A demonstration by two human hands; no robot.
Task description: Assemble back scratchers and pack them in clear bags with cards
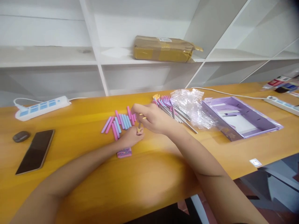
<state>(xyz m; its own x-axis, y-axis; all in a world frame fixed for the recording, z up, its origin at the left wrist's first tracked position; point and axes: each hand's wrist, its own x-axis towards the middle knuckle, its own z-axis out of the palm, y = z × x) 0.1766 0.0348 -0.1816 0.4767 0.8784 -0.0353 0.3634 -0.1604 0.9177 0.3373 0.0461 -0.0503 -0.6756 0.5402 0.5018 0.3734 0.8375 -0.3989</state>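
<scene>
In front of me both hands are closed on a small back scratcher (139, 126) with yellow prongs and a short metal stem. My right hand (151, 118) grips its upper part near the prongs. Lower down, my left hand (132, 137) pinches the yellowish lower end, and the fingers hide much of it. Pink, purple and blue grip sleeves (123, 121) lie in a loose group just beyond my left hand. Below that wrist rests a small pink packet (124, 152). Right of my right hand is a pile of back scratchers (174, 109) with metal rods and coloured claw heads.
Clear plastic bags (191, 105) lie beside a purple open box (243, 118) on the right. A phone (35, 151), a black mouse (21, 136) and a power strip (43, 108) are on the left. A taped carton (163, 49) sits on the shelf.
</scene>
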